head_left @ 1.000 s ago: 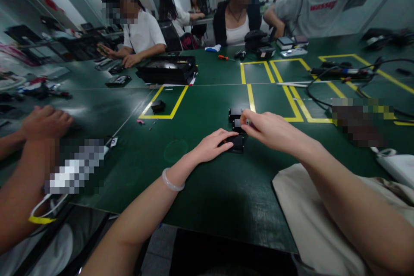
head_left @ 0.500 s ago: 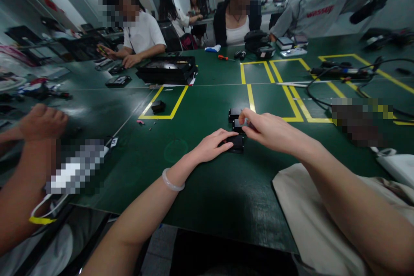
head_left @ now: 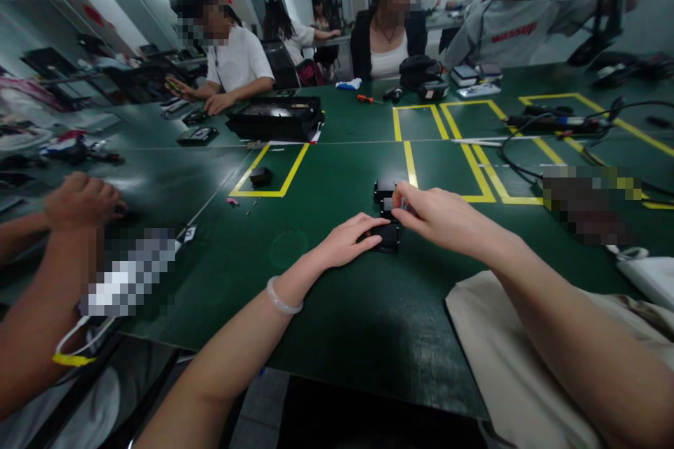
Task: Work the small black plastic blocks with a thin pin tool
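Note:
A small black device (head_left: 388,238) made of box-like sections, one with a grey face, lies on the green table in front of me. My left hand (head_left: 350,242) grips its near section, with the forefinger along the far side and the thumb at the near left. The other left fingers are partly hidden. Over the right side of the middle section, my right hand (head_left: 429,217) is closed in a pinch, thumb and forefinger close together. What sits between those fingertips is too small and covered to name. The far section (head_left: 385,189) shows just beyond the right forefinger.
A beige cloth (head_left: 489,316) lies by my right forearm. Another small black part (head_left: 260,177) rests inside yellow tape. Farther back are a large black case (head_left: 276,118), an orange screwdriver (head_left: 368,99) and black cables (head_left: 558,119). A co-worker's arm (head_left: 74,245) is at left.
My view has shifted slightly, so everything sits a little lower in it. Both hands keep their places at the black device. At the back right, a person's arm has risen with a dark object.

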